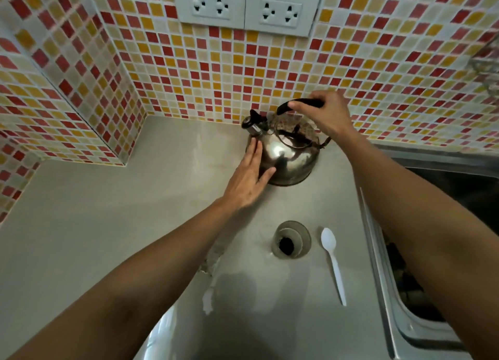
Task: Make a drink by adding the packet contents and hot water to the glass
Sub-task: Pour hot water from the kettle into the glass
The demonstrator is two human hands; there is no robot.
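Observation:
A shiny steel kettle [290, 157] stands on the grey counter near the tiled back wall. My right hand [324, 111] is closed around its black handle from above. My left hand [249, 179] lies flat with fingers spread against the kettle's left side, just below the spout. Closer to me stands a clear glass [291, 239] with dark powder at its bottom. A white plastic spoon [334, 262] lies on the counter right beside the glass. No packet is in view.
The counter [108, 224] runs into a tiled corner on the left. A steel sink [445, 187] lies along the right edge. Two wall sockets [247, 6] sit above the kettle. A chipped white patch [208, 300] marks the counter near me.

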